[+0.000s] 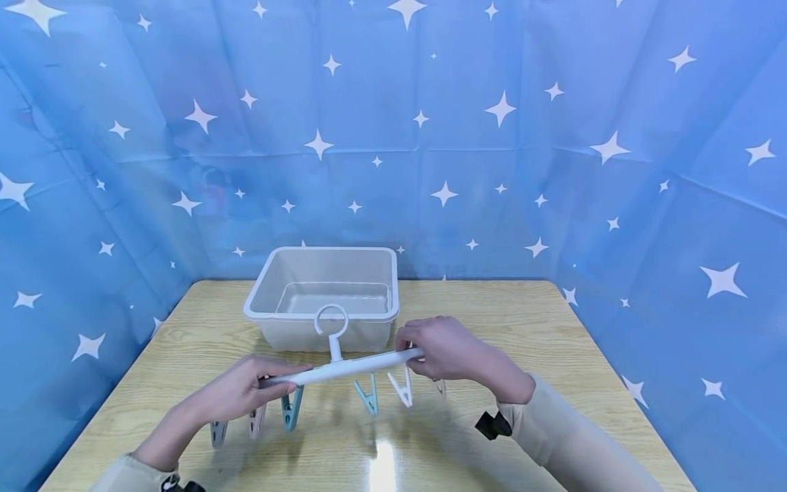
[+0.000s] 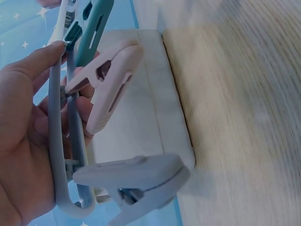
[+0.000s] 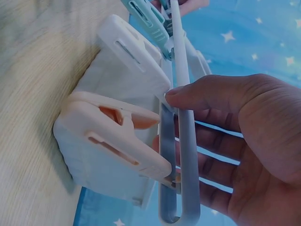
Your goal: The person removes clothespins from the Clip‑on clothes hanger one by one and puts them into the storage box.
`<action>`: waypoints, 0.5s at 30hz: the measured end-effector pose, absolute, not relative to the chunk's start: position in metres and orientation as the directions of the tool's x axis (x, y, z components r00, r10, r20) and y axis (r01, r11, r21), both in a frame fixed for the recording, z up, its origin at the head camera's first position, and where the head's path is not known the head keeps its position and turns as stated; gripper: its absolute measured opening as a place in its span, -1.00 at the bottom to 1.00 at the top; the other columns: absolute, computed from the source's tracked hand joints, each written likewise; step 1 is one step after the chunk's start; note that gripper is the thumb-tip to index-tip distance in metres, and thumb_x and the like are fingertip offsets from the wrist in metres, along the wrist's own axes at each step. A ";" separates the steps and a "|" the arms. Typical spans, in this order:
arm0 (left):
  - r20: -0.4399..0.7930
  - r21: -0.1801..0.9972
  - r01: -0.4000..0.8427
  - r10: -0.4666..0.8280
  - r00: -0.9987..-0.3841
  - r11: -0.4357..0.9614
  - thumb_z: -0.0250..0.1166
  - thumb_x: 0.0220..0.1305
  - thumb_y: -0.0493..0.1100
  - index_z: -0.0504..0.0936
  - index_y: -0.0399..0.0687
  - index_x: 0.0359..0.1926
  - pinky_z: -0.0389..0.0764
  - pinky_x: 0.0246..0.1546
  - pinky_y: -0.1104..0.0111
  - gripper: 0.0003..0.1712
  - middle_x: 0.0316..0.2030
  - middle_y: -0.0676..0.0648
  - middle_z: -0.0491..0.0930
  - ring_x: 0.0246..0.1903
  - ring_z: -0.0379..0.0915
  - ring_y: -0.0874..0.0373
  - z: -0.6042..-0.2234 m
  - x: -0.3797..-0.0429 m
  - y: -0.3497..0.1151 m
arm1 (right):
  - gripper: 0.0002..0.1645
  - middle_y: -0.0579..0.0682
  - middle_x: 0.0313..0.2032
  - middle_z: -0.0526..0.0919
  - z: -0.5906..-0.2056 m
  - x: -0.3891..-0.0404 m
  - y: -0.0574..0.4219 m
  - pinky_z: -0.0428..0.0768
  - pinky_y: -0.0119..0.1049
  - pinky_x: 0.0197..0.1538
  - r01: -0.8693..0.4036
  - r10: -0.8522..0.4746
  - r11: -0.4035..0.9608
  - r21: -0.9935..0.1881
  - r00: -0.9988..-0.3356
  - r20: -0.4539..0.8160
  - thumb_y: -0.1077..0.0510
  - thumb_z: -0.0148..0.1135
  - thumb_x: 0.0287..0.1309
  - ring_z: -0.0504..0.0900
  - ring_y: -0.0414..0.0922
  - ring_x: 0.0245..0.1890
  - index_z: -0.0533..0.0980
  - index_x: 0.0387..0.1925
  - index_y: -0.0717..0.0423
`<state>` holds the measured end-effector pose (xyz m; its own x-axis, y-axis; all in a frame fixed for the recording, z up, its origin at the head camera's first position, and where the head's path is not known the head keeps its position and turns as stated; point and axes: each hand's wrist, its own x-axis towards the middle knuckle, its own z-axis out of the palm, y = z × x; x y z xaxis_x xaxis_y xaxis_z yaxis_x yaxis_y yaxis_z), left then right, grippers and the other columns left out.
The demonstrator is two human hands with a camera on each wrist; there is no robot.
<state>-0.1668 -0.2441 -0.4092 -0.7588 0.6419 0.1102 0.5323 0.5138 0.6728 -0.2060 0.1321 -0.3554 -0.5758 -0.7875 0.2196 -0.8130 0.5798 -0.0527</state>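
A white clip hanger [image 1: 350, 367] with a round hook on top is held up over the table, its right end a little higher. My left hand [image 1: 240, 389] grips the left end, thumb and fingers on either side of the bar. At the other end my right hand [image 1: 451, 348] pinches the bar. Clips dangle below: a grey clip [image 2: 136, 179], a pink clip [image 2: 108, 84] and a dark teal clip [image 1: 292, 410] on the left half. A light teal clip [image 1: 369, 396], a white clip [image 3: 134, 61] and a peach clip [image 3: 113, 132] are on the right.
Behind the hanger stands a translucent white plastic bin [image 1: 320, 335] on the wooden table [image 1: 492, 301]. Blue curtains with white stars [image 1: 369, 102] surround the table at the back and sides.
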 end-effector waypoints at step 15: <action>0.209 0.606 0.603 0.628 -0.750 0.519 0.19 0.46 -0.01 0.57 0.25 0.29 0.49 -0.55 0.47 -0.59 -0.37 0.18 0.61 -0.72 0.34 0.50 -0.401 -0.170 -0.245 | -0.85 -0.25 -0.35 0.64 -0.343 -0.210 0.133 0.49 -0.41 -0.37 -0.785 -0.754 0.612 -0.099 -0.617 0.226 0.10 0.41 0.10 0.47 -0.36 -0.47 0.63 -0.26 -0.14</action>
<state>-0.1701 -0.2448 -0.4009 -0.7499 0.6276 0.2090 0.6032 0.5190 0.6056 -0.2095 0.1331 -0.3433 -0.6166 -0.7541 0.2260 -0.7847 0.6118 -0.0995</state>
